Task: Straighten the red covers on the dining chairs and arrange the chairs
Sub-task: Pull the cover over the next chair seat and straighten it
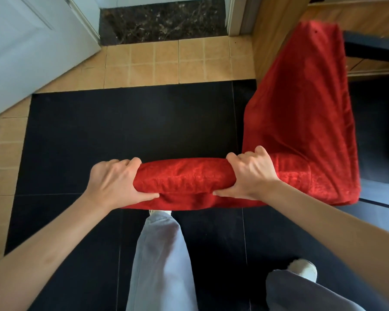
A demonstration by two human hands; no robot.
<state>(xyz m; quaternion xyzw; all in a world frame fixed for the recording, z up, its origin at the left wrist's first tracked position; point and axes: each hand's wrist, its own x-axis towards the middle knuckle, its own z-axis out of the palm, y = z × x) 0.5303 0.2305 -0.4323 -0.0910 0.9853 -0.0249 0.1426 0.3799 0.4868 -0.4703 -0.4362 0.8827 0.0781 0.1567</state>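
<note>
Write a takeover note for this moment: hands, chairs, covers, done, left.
Left hand and right hand both grip the top of a red-covered chair back, one at each end. A second red-covered chair stands to the right, touching the first near the right hand, beside a dark table. Done: both covers look fairly smooth. Left: probably placing the held chair at the table; check covers for wrinkles.

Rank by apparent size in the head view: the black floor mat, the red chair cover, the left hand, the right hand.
1. black floor mat
2. red chair cover
3. left hand and right hand: they look alike, so unranked.
</note>
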